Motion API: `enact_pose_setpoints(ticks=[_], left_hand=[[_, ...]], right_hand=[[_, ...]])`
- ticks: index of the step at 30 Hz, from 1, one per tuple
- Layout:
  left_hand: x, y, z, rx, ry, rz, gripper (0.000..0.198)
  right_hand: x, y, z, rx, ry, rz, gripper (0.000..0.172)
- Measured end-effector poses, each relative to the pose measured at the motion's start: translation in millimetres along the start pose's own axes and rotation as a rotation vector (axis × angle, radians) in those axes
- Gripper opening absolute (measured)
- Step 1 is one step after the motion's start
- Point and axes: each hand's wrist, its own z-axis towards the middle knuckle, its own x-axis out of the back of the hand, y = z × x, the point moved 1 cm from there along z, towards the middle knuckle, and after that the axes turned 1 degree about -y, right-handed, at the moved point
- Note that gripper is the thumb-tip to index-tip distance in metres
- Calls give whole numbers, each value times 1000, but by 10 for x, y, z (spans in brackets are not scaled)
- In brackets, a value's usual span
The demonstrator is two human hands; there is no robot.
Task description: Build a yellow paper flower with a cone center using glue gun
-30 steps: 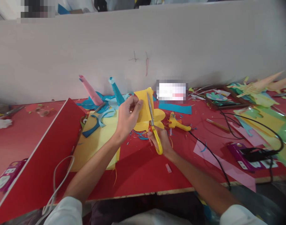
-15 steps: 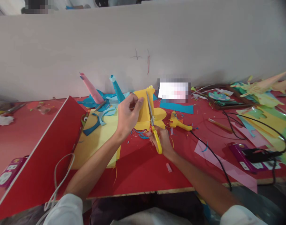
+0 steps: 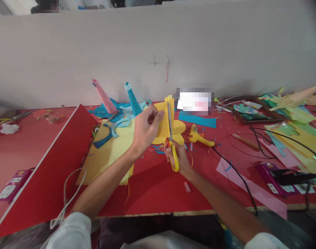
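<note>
My left hand pinches a sheet of yellow paper between thumb and fingers, held up over the table. In my right hand is a pair of scissors with yellow and orange handles, blades pointing away from me along the paper's right side. The blades look closed or nearly so. Behind and below the sheet lies a yellow petal-shaped paper piece, partly hidden by the paper and my hands. Blue and yellow paper scraps lie beneath my hands.
A yellow glue gun with a black cord lies to the right, near a blue paper strip. Pink and blue paper cones stand at the back. A red board leans on the left; a purple box sits right.
The scissor blades have swung to a more upright angle against the yellow paper, and my right fingers have curled in closer around the handles. The whole view has shifted slightly.
</note>
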Motion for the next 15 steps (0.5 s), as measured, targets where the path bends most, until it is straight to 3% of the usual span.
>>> enact_pose_setpoints(ticks=[4, 15], left_hand=[[-48, -7, -39, 40, -35, 0, 43], [-25, -12, -13, 48, -18, 13, 40]], right_hand=[[37, 5, 27, 0, 46, 50, 58], [174, -256, 37, -50, 93, -111, 58]])
